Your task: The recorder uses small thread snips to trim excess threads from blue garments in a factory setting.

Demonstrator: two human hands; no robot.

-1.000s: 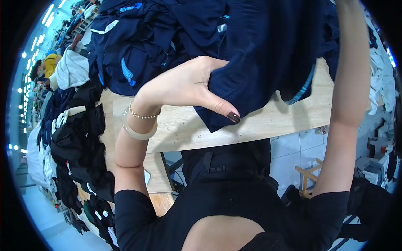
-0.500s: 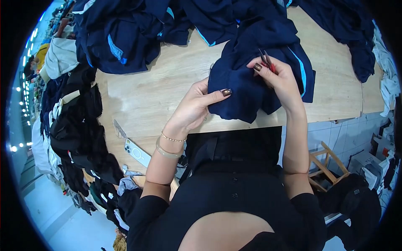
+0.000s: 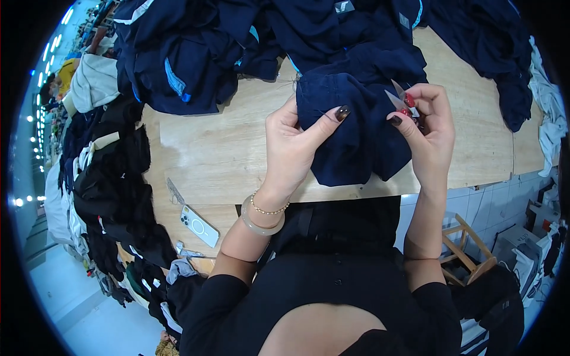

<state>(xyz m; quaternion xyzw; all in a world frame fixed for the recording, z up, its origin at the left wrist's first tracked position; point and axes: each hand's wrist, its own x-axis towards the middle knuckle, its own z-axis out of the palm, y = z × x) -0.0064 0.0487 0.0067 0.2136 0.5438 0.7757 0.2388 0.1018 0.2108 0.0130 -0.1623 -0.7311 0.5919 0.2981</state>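
Observation:
A navy blue garment (image 3: pixel 350 142) hangs partly over the near edge of the wooden table, bunched between my two hands. My left hand (image 3: pixel 297 139) pinches its left edge, thumb on top and fingers underneath. Loose threads stick out from the fabric at its upper left corner, above my left thumb. Red-handled thread snips (image 3: pixel 407 105) rest in my right hand (image 3: pixel 432 121), their blades apart and pointing up and left over the cloth. Part of the snips is hidden by my fingers.
More navy garments with light blue trim (image 3: pixel 172 59) are heaped along the table's far side. A white phone (image 3: pixel 199 226) and a clear ruler-like piece (image 3: pixel 174 191) lie on the left of the wooden table (image 3: pixel 225 142). Black clothes (image 3: pixel 113 190) pile at the left; a wooden stool (image 3: pixel 468 249) stands below right.
My right hand has lifted off the cloth and moved right, with the snips' blades now spread. My left hand has shifted up and right, bringing the garment's thready edge into view.

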